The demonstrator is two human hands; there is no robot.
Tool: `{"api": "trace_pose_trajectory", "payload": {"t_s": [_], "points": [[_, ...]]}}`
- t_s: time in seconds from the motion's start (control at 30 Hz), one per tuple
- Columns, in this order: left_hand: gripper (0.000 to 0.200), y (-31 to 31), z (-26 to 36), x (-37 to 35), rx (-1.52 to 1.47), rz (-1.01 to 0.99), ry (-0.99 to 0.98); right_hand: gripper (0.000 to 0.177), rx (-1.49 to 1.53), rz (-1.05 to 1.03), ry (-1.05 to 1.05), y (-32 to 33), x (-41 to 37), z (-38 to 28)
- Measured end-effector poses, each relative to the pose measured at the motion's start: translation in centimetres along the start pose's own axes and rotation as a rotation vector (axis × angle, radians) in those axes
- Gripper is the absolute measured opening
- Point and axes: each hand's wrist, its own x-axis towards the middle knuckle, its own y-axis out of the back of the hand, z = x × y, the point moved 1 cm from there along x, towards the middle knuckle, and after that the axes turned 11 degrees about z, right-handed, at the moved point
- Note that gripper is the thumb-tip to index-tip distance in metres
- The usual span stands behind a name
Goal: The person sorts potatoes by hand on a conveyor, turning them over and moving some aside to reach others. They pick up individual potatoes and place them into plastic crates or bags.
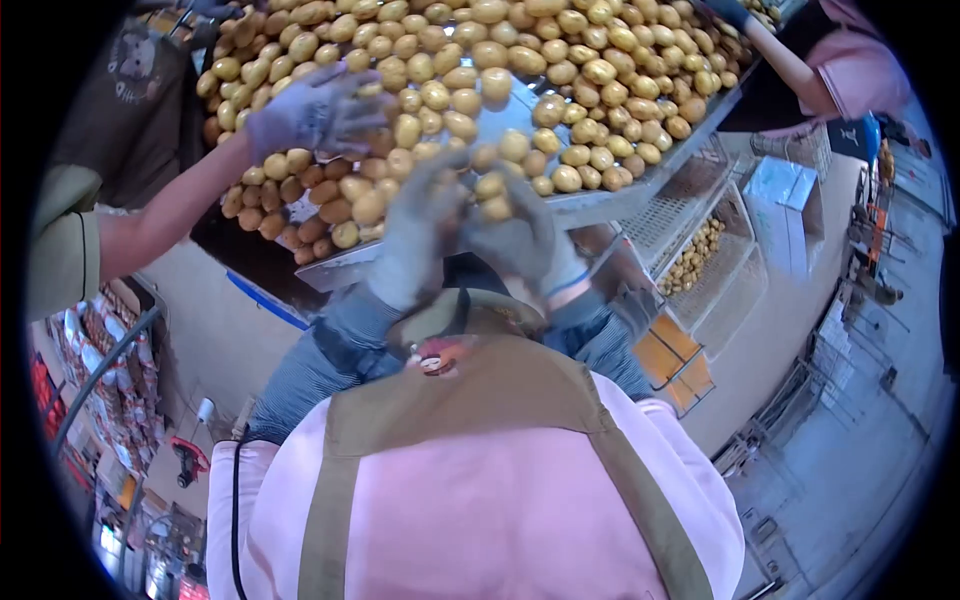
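Note:
Many yellow-brown potatoes cover a metal sorting table ahead of me. My left hand, in a grey glove, is over the table's near edge, its fingers smeared by motion. Close beside it, my right hand, also gloved, has its fingers pointing up towards the potatoes. A couple of potatoes show between my two hands, near the right fingers; whether they are gripped or only touched cannot be made out.
A co-worker's purple-gloved hand reaches over the potatoes from the left. Another person's arm extends in at the upper right. Right of the table stand a crate with potatoes and a pale box. Filled sacks lie at left.

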Motion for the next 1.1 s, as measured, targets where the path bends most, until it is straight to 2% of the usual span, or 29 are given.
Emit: {"api": "trace_pose_trajectory", "payload": {"t_s": [0.03, 0.07, 0.13, 0.2, 0.3, 0.4, 0.47, 0.53, 0.57, 0.6, 0.67, 0.7, 0.73, 0.77, 0.8, 0.87, 0.9, 0.93, 1.0, 1.07, 1.1], "points": [[0.047, -2.4, 0.1, -0.1, 0.409, -0.248, -0.244, 0.032, -0.086, 0.026, 0.059, 0.0, -2.5, -2.2], [0.046, -4.6, -0.7, -0.6, 0.726, -0.442, -0.42, 0.037, -0.221, 0.093, 0.094, 1.7, -3.6, -0.5], [0.044, -8.7, -3.6, -1.9, 1.159, -0.742, -0.824, 0.036, -0.07, 0.264, -0.051, 4.4, -6.5, 1.5], [0.039, -12.2, -7.5, -3.8, 0.906, -0.667, -1.143, 0.035, 0.238, 0.489, -0.269, 7.4, -10.2, 3.7], [0.038, -14.8, -8.1, -5.5, 0.63, -0.639, -1.278, 0.034, 0.631, 0.782, -0.451, 13.5, -14.9, 7.9], [0.038, -10.6, -10.3, -3.0, 0.617, -0.833, -0.836, 0.034, 0.727, 0.967, -0.599, 20.0, -16.4, 14.4], [0.042, -4.8, -6.8, -1.3, 0.807, -0.786, -0.58, 0.034, 0.654, 1.15, -0.723, 23.8, -16.5, 20.1], [0.032, 0.6, -5.0, -2.4, 0.81, -0.339, -0.267, 0.033, 0.445, 1.25, -0.697, 24.8, -14.4, 22.3], [0.032, 3.7, -4.8, -2.6, 0.807, -0.238, -0.151, 0.033, 0.326, 1.167, -0.602, 23.7, -12.6, 21.6], [0.031, 6.6, -5.5, -3.4, 0.787, -0.146, -0.026, 0.037, 0.08, 0.936, -0.483, 19.7, -10.1, 17.0], [0.025, 12.0, -8.3, -4.3, 0.793, 0.107, -0.082, 0.048, -0.447, 0.408, -0.054, 8.9, -4.8, 7.5], [0.026, 13.8, -9.0, -4.6, 0.65, 0.444, -0.11, 0.055, -0.669, 0.178, 0.228, 3.3, -2.6, 4.1], [0.033, 13.6, -7.2, -4.1, 0.756, 0.459, -0.195, 0.061, -0.722, -0.02, 0.5, -0.9, -1.1, 1.9], [0.038, 13.2, -7.3, -3.0, 0.874, 0.492, -0.306, 0.063, -0.74, -0.091, 0.516, -4.6, -0.3, 0.3], [0.044, 12.7, -7.2, -1.6, 0.991, 0.528, -0.418, 0.052, -0.847, -0.185, 0.618, -6.7, 0.7, 1.0], [0.055, 12.7, -7.5, 1.1, 1.094, 0.34, -0.344, 0.042, -0.954, -0.195, 0.736, -7.6, 3.6, 4.2], [0.058, 13.3, -9.4, 2.4, 1.183, 0.335, -0.374, 0.037, -0.991, -0.177, 0.698, -7.5, 4.8, 3.3], [0.052, 13.5, -9.5, 2.5, 1.122, 0.351, -0.384, 0.031, -1.03, -0.16, 0.66, -6.9, 6.2, 2.4], [0.046, 14.1, -10.2, 0.5, 0.749, 0.587, -0.412, 0.031, -1.052, -0.004, 0.75, -5.5, 8.8, 3.5], [0.039, 17.6, -12.8, -1.4, -0.032, 0.543, 0.017, 0.031, -0.979, 0.103, 0.879, -7.4, 9.6, 0.7], [0.042, 18.7, -12.0, -3.0, -0.357, 0.659, 0.071, 0.032, -0.913, 0.144, 0.949, -9.4, 9.4, -1.2]]}}
